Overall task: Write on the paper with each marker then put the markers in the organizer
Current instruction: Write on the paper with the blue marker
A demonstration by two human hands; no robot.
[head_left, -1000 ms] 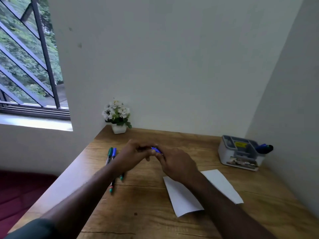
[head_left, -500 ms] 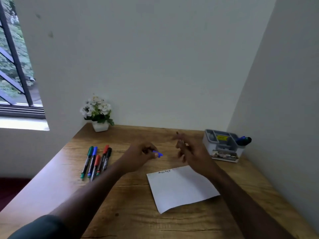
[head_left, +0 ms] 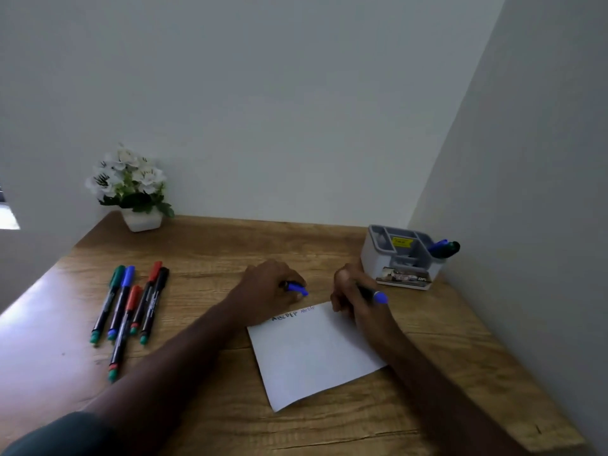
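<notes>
Right hand (head_left: 357,299) grips uncapped marker (head_left: 373,295), left hand (head_left: 273,286) pinches cap (head_left: 297,288); should pin paper (head_left: 312,352) at its far edge.

Single head-worn wide-angle view, looking forward and down over the desk (head_left: 204,248) into a wall corner. Close range: both forearms run up from the bottom edge, left hand (head_left: 269,287) and right hand (head_left: 353,297) near frame centre. Walls fill the upper half beyond the hands. No second view, so no overlap.
</notes>
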